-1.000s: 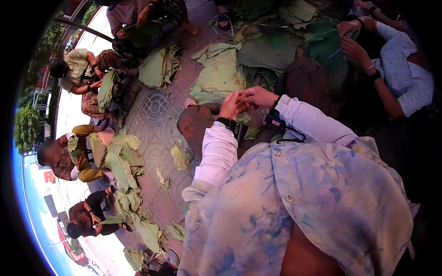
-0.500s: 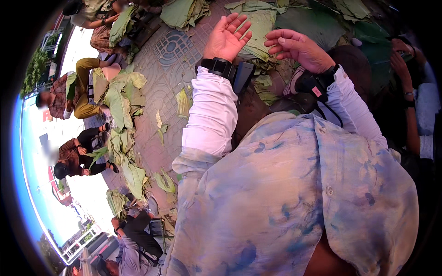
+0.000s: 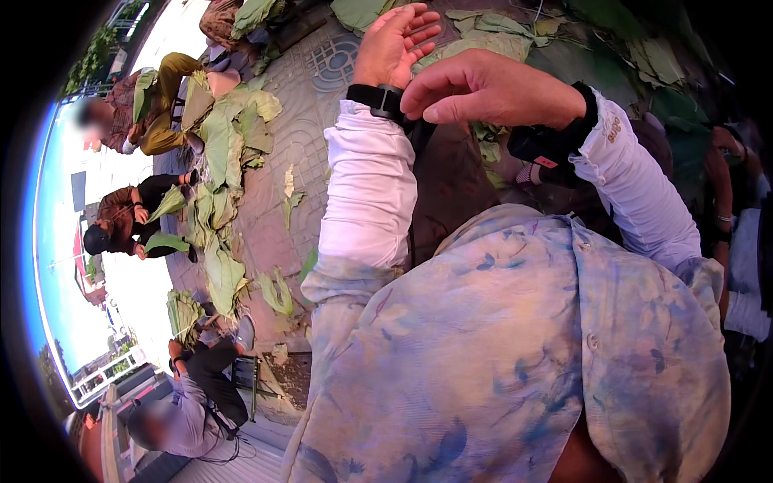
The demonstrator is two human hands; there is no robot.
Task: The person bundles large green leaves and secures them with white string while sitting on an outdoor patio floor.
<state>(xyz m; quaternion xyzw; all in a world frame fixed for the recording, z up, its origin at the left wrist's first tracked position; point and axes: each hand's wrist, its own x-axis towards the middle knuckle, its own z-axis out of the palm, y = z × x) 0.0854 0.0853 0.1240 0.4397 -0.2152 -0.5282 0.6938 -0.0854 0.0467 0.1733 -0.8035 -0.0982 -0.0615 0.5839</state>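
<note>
**Poised near a black wristband (image 3: 369, 96)**

Head view. Shows left hand (image 3: 389, 50) empty and loosely uncurled, wristband worn just below it. Shows right hand (image 3: 499, 88) bent toward that wristband, touch or grip impossible to tell. Includes green leaves (image 3: 221, 145) on paving (image 3: 274, 189) left of both hands.

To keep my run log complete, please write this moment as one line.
left bare hand: open, empty | right bare hand: loosely curved, near black strap on left wrist, contact unclear | beyond hands: broad green leaves
</note>
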